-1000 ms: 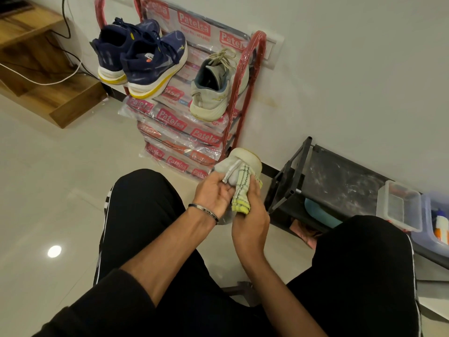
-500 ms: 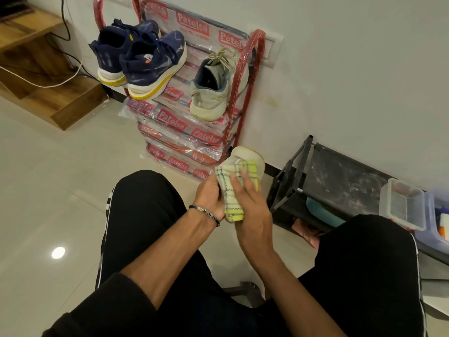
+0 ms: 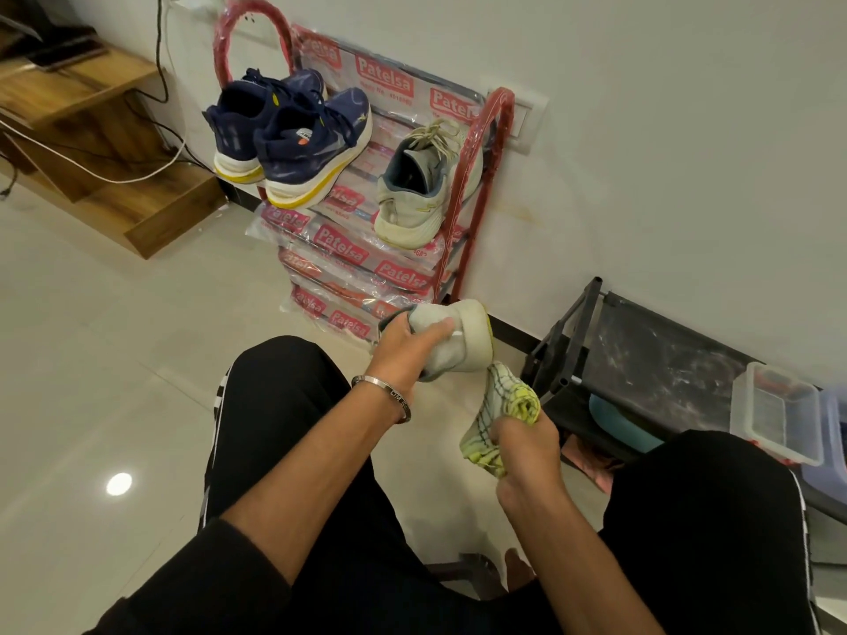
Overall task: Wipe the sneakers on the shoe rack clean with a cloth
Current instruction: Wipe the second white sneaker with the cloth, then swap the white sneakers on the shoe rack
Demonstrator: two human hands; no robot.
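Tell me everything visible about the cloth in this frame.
The cloth is a soft woven rag, white to pale yellow-green with thin dark check lines. It is bunched and crumpled, not spread. The right hand grips its lower part, and its upper end rises towards the underside of the pale sneaker held by the left hand. Whether it touches the sneaker is unclear.

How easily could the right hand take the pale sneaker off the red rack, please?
Probably not readily: the right hand grips the cloth, and the pale sneaker sits well beyond it on the red rack, though nothing blocks the path.
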